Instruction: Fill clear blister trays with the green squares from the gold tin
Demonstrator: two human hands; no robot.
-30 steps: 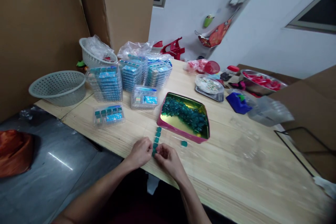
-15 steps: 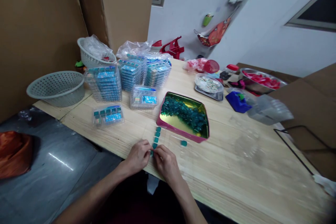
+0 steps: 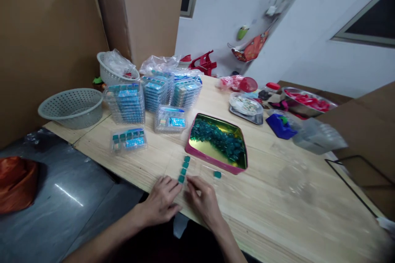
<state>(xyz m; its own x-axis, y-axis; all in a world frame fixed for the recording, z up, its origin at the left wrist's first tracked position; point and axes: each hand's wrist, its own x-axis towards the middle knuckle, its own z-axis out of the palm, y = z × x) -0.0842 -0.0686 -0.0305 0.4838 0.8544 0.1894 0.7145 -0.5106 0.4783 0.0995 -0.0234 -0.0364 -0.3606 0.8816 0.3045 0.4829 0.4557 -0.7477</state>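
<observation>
The left hand and right hand lie close together. The left fingers are loosely spread and hold nothing, their tips just beside the nearest tile. The right fingers curl in loosely on the other side of it; whether they pinch anything small cannot be told. Just ahead of the fingers, four teal tiles run in a short row, with one lone tile off to the right. Beyond the row sits a pink tin heaped with more tiles. Farther left lie a clear box and stacks of boxes.

Nothing holds the row, so a stray knuckle could knock it askew, and a bump to the tin could shift the heap. Both forearms angle inward over the near edge of the counter, wrists low.
</observation>
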